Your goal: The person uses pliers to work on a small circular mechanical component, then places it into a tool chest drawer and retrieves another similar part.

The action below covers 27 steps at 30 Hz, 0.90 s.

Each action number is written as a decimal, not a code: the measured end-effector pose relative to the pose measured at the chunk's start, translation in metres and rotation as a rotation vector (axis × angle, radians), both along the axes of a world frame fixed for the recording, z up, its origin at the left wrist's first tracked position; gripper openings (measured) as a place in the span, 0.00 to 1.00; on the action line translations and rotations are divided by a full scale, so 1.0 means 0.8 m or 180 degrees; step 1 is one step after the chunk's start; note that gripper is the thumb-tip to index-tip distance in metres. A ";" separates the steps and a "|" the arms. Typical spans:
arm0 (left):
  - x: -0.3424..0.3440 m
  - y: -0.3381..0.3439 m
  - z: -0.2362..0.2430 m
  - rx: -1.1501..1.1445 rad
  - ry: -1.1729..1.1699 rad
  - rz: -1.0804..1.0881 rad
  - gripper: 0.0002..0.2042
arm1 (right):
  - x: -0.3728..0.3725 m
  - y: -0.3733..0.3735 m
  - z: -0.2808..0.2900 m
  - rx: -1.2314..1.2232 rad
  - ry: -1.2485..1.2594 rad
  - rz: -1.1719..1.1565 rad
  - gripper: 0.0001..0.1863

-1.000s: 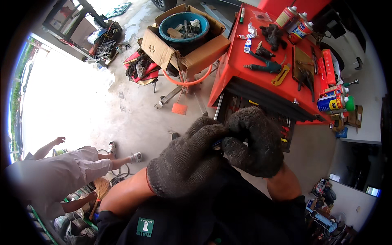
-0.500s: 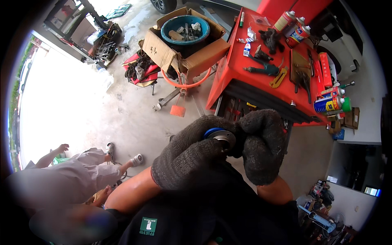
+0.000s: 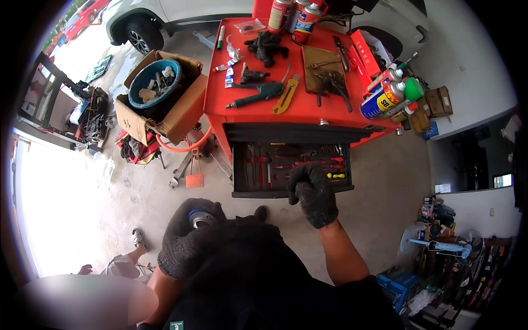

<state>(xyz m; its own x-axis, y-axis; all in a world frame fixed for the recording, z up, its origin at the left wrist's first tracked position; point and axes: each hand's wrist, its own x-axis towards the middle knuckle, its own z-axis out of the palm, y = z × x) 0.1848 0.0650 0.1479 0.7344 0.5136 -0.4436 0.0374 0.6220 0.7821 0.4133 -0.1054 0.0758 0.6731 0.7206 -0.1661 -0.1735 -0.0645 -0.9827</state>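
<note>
My left hand (image 3: 190,236), in a dark grey knit glove, is closed around a round metal part with a blue rim (image 3: 202,218). It holds the part low, close to my dark shirt. Wearing the same kind of glove, my right hand (image 3: 312,195) hangs over the front edge of an open drawer (image 3: 236,181). Its fingers are curled in, and whatever they may hold is hidden. Inside the drawer lie several screwdrivers with red handles and one yellow-handled tool (image 3: 335,175).
The red tool cabinet (image 3: 217,104) carries spray cans (image 3: 382,100), a utility knife (image 3: 286,96), an air blow gun (image 3: 256,93) and a spare glove (image 3: 267,48). A blue basin (image 3: 132,91) sits in a cardboard box at left. Another person (image 3: 118,267) is at lower left; a fan (image 3: 440,246) stands lower right.
My hands have come apart: the left keeps the metal part and drops to the left, while the right has left it and is now at the drawer. The view has swung toward the cabinet.
</note>
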 end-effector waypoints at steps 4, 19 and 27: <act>0.012 -0.008 -0.003 0.0777 0.0535 -0.0410 0.16 | 0.092 -0.014 -0.036 -0.0198 -0.2225 -0.0910 0.05; 0.030 0.010 -0.013 0.1622 0.0957 -0.0482 0.17 | 0.321 0.120 0.011 -0.4122 -0.2835 -0.0199 0.29; 0.015 0.057 -0.001 0.0927 0.0351 -0.0413 0.16 | 0.163 0.065 0.004 -0.0722 -0.1680 -0.0683 0.10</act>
<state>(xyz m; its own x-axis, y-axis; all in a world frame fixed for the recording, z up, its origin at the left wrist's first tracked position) 0.1964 0.1108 0.1468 0.7578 0.5359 -0.3723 0.1959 0.3574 0.9132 0.5435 -0.0532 0.0791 0.8325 0.5456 0.0959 0.3006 -0.2997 -0.9054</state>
